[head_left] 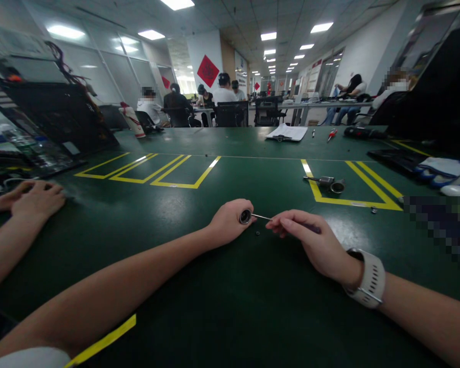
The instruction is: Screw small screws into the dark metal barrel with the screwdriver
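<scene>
My left hand (230, 220) is closed around a round metal part (245, 216), its dark circular opening turned toward me. In my right hand (310, 237) is a thin-shafted screwdriver (261, 217) with a dark handle. The shaft points left, and its tip meets the side of the metal part near my left fingers. Whether the tip sits in a screw cannot be seen. Just below, a tiny dark nut-like piece (257, 233) lies on the green table (276, 291). Farther right, inside yellow tape, rests a metal assembly (325, 183) with a rod and a round cup end.
Another person's hands (38, 199) are at the left edge. Yellow tape (176, 185) marks boxes on the table. A clipboard with papers (287, 133), a red-handled tool (331, 134), a dark power tool (364, 133) and gloves (444, 168) lie beyond. Small hardware (373, 210) lies right.
</scene>
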A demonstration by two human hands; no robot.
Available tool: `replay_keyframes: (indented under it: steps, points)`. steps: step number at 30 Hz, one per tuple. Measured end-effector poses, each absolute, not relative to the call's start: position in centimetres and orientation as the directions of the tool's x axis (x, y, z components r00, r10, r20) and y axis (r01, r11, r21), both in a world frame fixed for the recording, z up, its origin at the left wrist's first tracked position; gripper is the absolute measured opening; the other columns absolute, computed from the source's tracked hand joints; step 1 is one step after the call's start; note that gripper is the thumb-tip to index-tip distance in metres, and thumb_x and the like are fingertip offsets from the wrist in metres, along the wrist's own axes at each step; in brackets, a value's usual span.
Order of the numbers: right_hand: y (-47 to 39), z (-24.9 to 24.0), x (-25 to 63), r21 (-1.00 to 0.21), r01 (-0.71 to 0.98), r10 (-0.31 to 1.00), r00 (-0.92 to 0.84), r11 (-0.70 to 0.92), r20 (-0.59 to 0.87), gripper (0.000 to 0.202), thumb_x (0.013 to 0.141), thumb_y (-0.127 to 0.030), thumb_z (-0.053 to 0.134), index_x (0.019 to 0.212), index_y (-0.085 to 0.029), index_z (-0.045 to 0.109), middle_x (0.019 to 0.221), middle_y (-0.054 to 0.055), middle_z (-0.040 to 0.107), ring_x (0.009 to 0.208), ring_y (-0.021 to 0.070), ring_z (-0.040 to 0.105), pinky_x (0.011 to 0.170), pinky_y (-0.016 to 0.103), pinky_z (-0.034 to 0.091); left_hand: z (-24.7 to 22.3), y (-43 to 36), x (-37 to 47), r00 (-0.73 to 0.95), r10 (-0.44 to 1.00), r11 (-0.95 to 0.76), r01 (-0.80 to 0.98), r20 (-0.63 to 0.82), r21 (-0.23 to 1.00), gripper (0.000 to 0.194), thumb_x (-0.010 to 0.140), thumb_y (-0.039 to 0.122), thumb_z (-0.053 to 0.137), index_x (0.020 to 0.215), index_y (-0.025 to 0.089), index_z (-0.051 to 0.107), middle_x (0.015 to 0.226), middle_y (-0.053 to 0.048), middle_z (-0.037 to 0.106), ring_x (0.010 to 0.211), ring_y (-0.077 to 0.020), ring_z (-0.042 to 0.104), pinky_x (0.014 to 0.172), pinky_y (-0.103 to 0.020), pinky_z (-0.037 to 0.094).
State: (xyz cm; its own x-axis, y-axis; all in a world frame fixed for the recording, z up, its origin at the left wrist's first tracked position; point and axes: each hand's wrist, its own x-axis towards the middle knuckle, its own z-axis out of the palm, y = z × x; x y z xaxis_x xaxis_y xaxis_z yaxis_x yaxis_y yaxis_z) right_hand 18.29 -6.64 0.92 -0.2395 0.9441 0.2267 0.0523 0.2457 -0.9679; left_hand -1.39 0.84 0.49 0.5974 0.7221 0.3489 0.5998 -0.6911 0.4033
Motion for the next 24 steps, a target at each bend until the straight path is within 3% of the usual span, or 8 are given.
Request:
replay_keyframes:
  steps: [3, 7, 14, 24]
  points:
    - [-7.17, 1.35, 17.86, -0.885, 0.237, 0.895, -0.307, 0.4, 0.323, 0.018, 0.086, -0.029, 0.051, 0.095, -0.024, 0.066, 0.095, 0.005, 0.066, 0.09, 0.0201, 0.059, 0.08, 0.036, 0.046, 0.57, 0.74, -1.34, 0.615, 0.709, -0.705, 0.599, 0.345, 0.38, 0.009, 0.076, 0.019, 0.055, 0.068, 0.017, 0.05, 0.066, 0.002, 0.05, 0.062, -0.0118, 0.047, 0.056, -0.024, 0.036]
    - [-7.56, 1.44, 17.4, -0.802, 0.314, 0.844, -0.37, 0.508, 0.389, 0.017, 0.086, -0.023, 0.051, 0.098, -0.025, 0.063, 0.1, 0.006, 0.064, 0.095, 0.021, 0.058, 0.085, 0.038, 0.046, 0.51, 0.71, -1.35, 0.648, 0.677, -0.736, 0.595, 0.348, 0.322, 0.009, 0.077, 0.019, 0.054, 0.07, 0.016, 0.051, 0.067, 0.002, 0.051, 0.063, -0.0119, 0.048, 0.057, -0.024, 0.035]
    - [-7.38, 1.36, 17.6, -0.8, 0.286, 0.803, -0.477, 0.527, 0.358, 0.015, 0.087, -0.024, 0.05, 0.096, -0.023, 0.063, 0.096, 0.006, 0.064, 0.093, 0.0205, 0.058, 0.085, 0.039, 0.046, 0.39, 0.65, -1.35, 0.684, 0.633, -0.774, 0.577, 0.362, 0.262, 0.013, 0.079, 0.024, 0.056, 0.07, 0.016, 0.051, 0.068, 0.001, 0.051, 0.062, -0.0119, 0.048, 0.058, -0.025, 0.035]
    - [-7.74, 1.58, 17.48, -0.805, 0.317, 0.841, -0.395, 0.502, 0.369, 0.015, 0.087, -0.024, 0.05, 0.09, -0.021, 0.064, 0.093, 0.006, 0.064, 0.09, 0.0196, 0.058, 0.082, 0.036, 0.046, 0.4, 0.68, -1.46, 0.685, 0.621, -0.783, 0.559, 0.381, 0.272, 0.013, 0.08, 0.022, 0.054, 0.069, 0.016, 0.05, 0.067, 0.001, 0.05, 0.062, -0.0114, 0.047, 0.057, -0.024, 0.034]
